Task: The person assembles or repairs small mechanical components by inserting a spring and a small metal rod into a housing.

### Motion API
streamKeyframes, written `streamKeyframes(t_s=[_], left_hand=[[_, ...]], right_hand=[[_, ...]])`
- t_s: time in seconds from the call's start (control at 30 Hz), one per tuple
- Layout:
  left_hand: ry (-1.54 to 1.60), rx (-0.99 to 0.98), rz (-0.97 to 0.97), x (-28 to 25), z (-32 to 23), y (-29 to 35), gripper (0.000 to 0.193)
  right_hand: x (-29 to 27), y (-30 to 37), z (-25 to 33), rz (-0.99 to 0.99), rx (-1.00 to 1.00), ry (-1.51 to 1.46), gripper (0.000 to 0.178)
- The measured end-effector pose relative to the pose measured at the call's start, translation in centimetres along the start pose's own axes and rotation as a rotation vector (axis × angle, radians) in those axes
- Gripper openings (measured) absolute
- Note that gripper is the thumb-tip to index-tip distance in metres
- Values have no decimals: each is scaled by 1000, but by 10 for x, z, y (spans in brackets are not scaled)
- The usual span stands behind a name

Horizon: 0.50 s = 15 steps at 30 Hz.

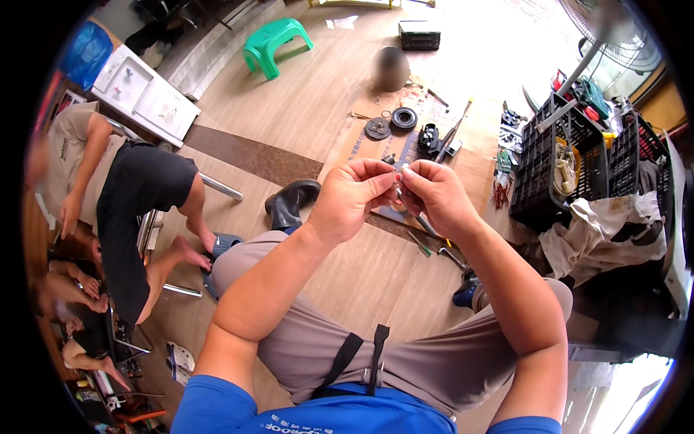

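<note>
In front of my knees, both hands meet over a small part (397,178) with a red bit and a shiny bit; its exact kind is too small to make out. My left hand (353,197) pinches it between thumb and forefinger. From the other side my right hand (438,194) grips it the same way, its fingertips touching the left ones. Beyond the hands, a cardboard sheet (348,153) lies on the floor. On it are a black ring-shaped part (403,118), a dark disc (377,129) and a black mechanical part (429,137).
Black plastic crates (560,155) full of parts stand at the right, with pale cloth (603,231) beside them. A fan (614,32) is at the far right. A green stool (278,40) stands far left. People sit along the left, one in dark shorts (134,210). Tools lie near my boots.
</note>
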<state>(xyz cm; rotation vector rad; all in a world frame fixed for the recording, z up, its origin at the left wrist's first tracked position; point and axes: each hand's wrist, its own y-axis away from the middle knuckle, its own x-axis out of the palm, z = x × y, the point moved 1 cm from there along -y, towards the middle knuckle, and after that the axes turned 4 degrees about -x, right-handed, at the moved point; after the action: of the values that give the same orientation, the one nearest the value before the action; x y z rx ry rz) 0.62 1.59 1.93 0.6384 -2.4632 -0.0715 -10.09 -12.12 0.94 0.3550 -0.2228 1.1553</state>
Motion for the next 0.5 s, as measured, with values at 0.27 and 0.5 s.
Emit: streamKeyframes(t_s=[0.27,0.5], left_hand=[[87,60,-147,-6,5,-6,9],[-276,149,-312,1,4,-5,9]], right_hand=[[14,8,-18,-93,-209,172,18],[26,20,12,-109,-696,957,14]])
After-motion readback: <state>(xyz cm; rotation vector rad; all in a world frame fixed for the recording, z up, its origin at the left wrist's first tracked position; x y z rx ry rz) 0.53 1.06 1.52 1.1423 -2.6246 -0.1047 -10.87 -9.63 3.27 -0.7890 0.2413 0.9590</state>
